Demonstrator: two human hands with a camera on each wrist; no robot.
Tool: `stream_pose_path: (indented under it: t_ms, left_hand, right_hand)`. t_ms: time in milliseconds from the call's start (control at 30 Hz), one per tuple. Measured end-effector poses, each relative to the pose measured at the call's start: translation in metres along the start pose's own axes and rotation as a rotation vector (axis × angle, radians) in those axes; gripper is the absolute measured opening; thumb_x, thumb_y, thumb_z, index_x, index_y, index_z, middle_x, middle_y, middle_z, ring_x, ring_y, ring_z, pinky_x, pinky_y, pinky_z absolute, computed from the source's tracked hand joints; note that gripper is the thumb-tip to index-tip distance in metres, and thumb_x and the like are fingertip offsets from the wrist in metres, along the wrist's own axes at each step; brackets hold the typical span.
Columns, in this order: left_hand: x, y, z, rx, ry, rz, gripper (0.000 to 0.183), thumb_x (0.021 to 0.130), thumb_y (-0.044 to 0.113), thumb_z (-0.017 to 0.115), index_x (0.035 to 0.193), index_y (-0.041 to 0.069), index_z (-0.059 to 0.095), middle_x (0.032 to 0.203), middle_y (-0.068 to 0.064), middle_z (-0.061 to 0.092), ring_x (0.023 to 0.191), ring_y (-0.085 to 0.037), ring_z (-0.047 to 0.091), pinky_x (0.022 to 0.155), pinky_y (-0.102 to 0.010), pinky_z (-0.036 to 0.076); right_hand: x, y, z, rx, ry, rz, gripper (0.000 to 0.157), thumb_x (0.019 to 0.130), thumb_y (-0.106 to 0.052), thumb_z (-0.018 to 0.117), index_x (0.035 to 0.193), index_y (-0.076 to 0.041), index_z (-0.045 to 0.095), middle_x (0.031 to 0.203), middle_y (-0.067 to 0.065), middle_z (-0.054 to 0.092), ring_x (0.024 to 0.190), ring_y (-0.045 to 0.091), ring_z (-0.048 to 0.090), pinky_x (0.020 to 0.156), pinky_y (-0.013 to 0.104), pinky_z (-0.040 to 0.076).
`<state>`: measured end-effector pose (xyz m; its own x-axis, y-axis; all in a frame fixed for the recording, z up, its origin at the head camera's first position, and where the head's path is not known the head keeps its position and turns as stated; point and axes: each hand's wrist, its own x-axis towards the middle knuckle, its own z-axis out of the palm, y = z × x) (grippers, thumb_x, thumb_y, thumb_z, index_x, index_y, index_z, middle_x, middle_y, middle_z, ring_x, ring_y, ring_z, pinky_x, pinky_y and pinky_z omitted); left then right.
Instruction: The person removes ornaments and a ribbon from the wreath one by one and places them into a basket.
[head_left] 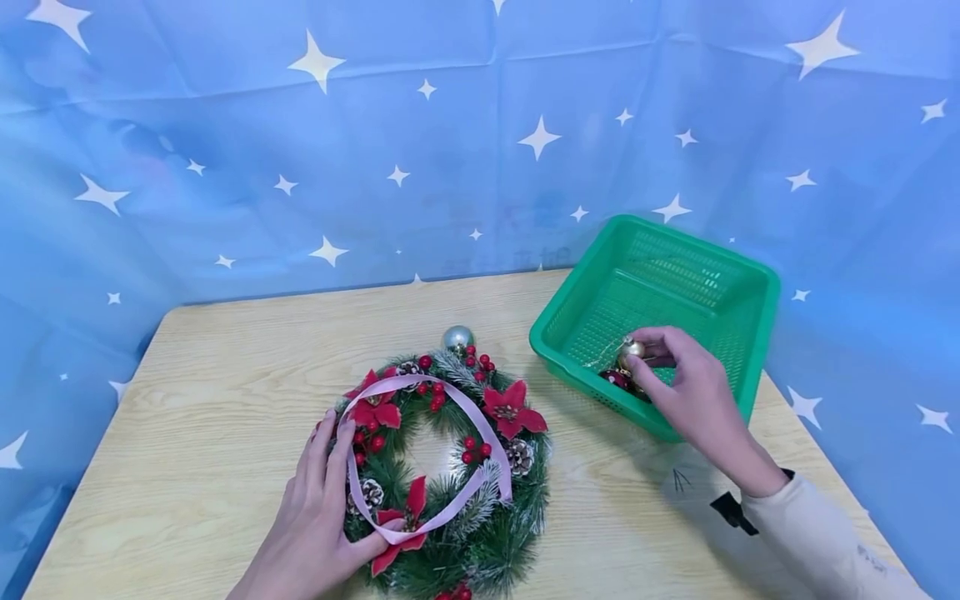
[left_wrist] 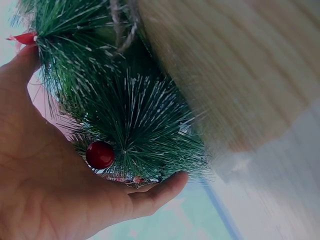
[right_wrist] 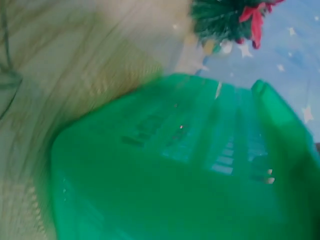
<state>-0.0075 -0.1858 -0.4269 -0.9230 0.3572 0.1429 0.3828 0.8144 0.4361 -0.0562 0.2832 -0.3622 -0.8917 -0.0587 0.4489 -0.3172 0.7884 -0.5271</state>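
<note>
A green Christmas wreath [head_left: 480, 546] with red poinsettias, pine cones and red berries lies on the table, a loop of pink ribbon [head_left: 468, 404] across its top. My left hand [head_left: 311, 504] grips the wreath's left side, its thumb by the lower poinsettia and the ribbon. From the left wrist, thumb and fingers span the green needles [left_wrist: 130, 125] near a red berry [left_wrist: 100, 155]. My right hand [head_left: 693, 387] reaches into the green basket [head_left: 577, 275] and pinches a gold bauble [head_left: 632, 352]. Beside it in the basket sits a dark red bauble [head_left: 617, 379].
A pale silver-blue bauble [head_left: 457, 337] sits at the wreath's far edge. The basket stands at the right of the wooden table [head_left: 202, 400], its wall [right_wrist: 165, 175] filling much of the right wrist view. A blue star-patterned cloth [head_left: 450, 125] hangs behind the table.
</note>
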Motion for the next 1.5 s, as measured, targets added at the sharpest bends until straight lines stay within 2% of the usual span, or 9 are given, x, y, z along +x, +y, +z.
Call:
stream_pose_path:
  t_ms: [133,200,300,400,500,667,900,1167,1500]
  left_hand:
    - [0.0,-0.001,0.0,0.013,0.01,0.002,0.142,0.077,0.064,0.091,0.176,0.009,0.007,0.178,-0.023,0.01,0.153,-0.054,0.028,0.095,-0.082,0.045]
    - [-0.001,-0.001,-0.001,0.018,0.014,0.004,0.142,0.076,0.064,0.092,0.176,0.009,0.006,0.178,-0.022,0.009,0.153,-0.054,0.028,0.094,-0.082,0.046]
    - [-0.001,-0.001,-0.002,0.02,0.013,0.002,0.142,0.076,0.062,0.093,0.176,0.009,0.007,0.178,-0.022,0.009,0.153,-0.054,0.028,0.094,-0.08,0.047]
    - [-0.001,-0.001,-0.002,0.015,0.002,-0.011,0.143,0.076,0.061,0.094,0.176,0.01,0.006,0.179,-0.021,0.007,0.154,-0.052,0.026,0.093,-0.078,0.048]
    - [-0.001,-0.001,-0.002,0.009,0.0,-0.018,0.142,0.076,0.058,0.094,0.176,0.01,0.006,0.179,-0.02,0.006,0.154,-0.051,0.025,0.093,-0.077,0.048]
    - [-0.001,-0.001,-0.001,0.021,0.009,-0.009,0.142,0.076,0.058,0.095,0.176,0.009,0.007,0.179,-0.02,0.007,0.154,-0.052,0.026,0.094,-0.077,0.048]
    - [-0.002,-0.002,-0.002,0.016,0.009,-0.005,0.141,0.076,0.059,0.094,0.176,0.01,0.007,0.18,-0.019,0.005,0.154,-0.052,0.026,0.093,-0.077,0.048]
    - [-0.002,-0.002,-0.001,0.018,0.0,-0.011,0.141,0.077,0.059,0.094,0.176,0.01,0.007,0.18,-0.019,0.004,0.154,-0.051,0.025,0.095,-0.077,0.047]
    - [0.001,-0.001,0.002,0.003,-0.004,-0.002,0.14,0.077,0.059,0.093,0.176,0.008,0.009,0.179,-0.02,0.006,0.155,-0.051,0.025,0.098,-0.077,0.046]
  right_hand:
    - [0.004,0.01,-0.005,-0.001,-0.065,0.063,0.025,0.103,-0.005,0.075,0.128,-0.006,0.072,0.112,0.006,0.075,0.099,0.019,0.072,0.077,0.011,0.048]
    - [0.006,0.014,-0.007,-0.008,-0.098,0.095,0.024,0.104,-0.007,0.073,0.129,-0.005,0.071,0.113,0.008,0.075,0.101,0.025,0.073,0.079,0.014,0.052]
    - [0.011,0.022,-0.01,-0.026,-0.147,0.122,0.025,0.106,-0.009,0.072,0.13,-0.004,0.07,0.116,0.012,0.074,0.103,0.033,0.074,0.083,0.033,0.06]
    - [0.017,0.027,-0.013,-0.054,-0.198,0.131,0.025,0.107,-0.011,0.071,0.13,-0.001,0.069,0.117,0.017,0.074,0.104,0.038,0.074,0.086,0.057,0.059]
    - [0.022,0.032,-0.014,-0.078,-0.254,0.137,0.024,0.107,-0.011,0.071,0.128,0.0,0.069,0.118,0.02,0.074,0.106,0.041,0.073,0.088,0.064,0.057]
    - [0.028,0.041,-0.017,-0.126,-0.364,0.148,0.023,0.106,-0.007,0.072,0.127,0.003,0.07,0.118,0.022,0.075,0.107,0.042,0.073,0.088,0.063,0.058]
    - [0.037,0.054,-0.025,-0.185,-0.494,0.127,0.018,0.104,-0.005,0.073,0.12,0.003,0.072,0.109,0.019,0.076,0.1,0.041,0.074,0.082,0.061,0.059]
    - [0.04,0.058,-0.023,-0.217,-0.569,0.091,0.015,0.101,0.001,0.073,0.116,0.004,0.074,0.105,0.015,0.077,0.095,0.036,0.074,0.077,0.054,0.059]
    - [0.039,0.064,-0.021,-0.235,-0.678,0.125,0.018,0.098,0.004,0.072,0.116,0.003,0.073,0.104,0.014,0.075,0.094,0.034,0.071,0.074,0.051,0.059]
